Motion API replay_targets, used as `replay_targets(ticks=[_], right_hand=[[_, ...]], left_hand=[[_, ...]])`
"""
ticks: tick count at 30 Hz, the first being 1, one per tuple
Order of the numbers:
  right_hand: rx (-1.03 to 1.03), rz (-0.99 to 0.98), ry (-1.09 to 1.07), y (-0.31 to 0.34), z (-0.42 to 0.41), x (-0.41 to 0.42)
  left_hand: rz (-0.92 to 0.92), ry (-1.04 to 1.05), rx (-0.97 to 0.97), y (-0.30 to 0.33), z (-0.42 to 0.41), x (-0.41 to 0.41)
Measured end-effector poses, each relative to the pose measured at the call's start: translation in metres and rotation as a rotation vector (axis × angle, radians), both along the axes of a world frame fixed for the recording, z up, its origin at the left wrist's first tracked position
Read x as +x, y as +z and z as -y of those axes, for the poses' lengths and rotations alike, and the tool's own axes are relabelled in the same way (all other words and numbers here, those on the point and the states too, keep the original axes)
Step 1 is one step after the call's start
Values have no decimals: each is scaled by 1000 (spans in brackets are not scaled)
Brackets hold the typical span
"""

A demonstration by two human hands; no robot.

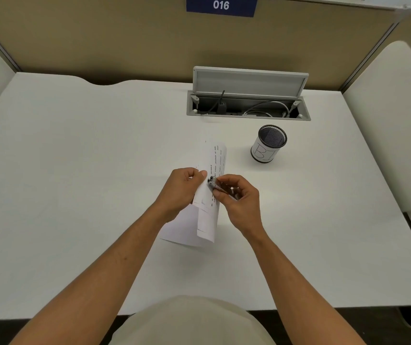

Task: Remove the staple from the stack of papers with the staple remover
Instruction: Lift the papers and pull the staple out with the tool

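A stack of white printed papers point(213, 160) is held above the middle of the white desk, curled and partly folded. My left hand point(183, 189) grips the stack at its left side, thumb on top. My right hand point(239, 200) holds a small metal staple remover point(213, 182) between thumb and fingers. Its jaw end touches the paper right beside my left thumb. The staple itself is too small to make out.
A mesh pen cup point(269, 144) with a white label stands to the right of the papers. Behind it an open cable tray point(248, 105) with its lid raised is set into the desk point(75, 158). Partition walls enclose the desk on three sides.
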State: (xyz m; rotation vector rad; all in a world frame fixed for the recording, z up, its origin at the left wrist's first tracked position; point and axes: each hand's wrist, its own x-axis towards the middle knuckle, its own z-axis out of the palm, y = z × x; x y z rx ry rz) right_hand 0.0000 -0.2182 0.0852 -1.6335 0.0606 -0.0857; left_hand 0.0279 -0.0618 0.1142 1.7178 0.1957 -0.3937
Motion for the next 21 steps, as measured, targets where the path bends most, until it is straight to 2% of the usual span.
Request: replay_targets(ticks=[6, 7, 12, 21], right_hand=[[-402, 378, -81, -5, -2, 0], [-395, 376, -84, -4, -2, 1], [-154, 128, -48, 1, 6, -2], [-112, 18, -30, 0, 9, -5]], left_hand=[[0, 20, -27, -1, 2, -4], [9, 19, -30, -1, 2, -5], [29, 35, -40, 1, -1, -3], [20, 10, -40, -1, -2, -2]])
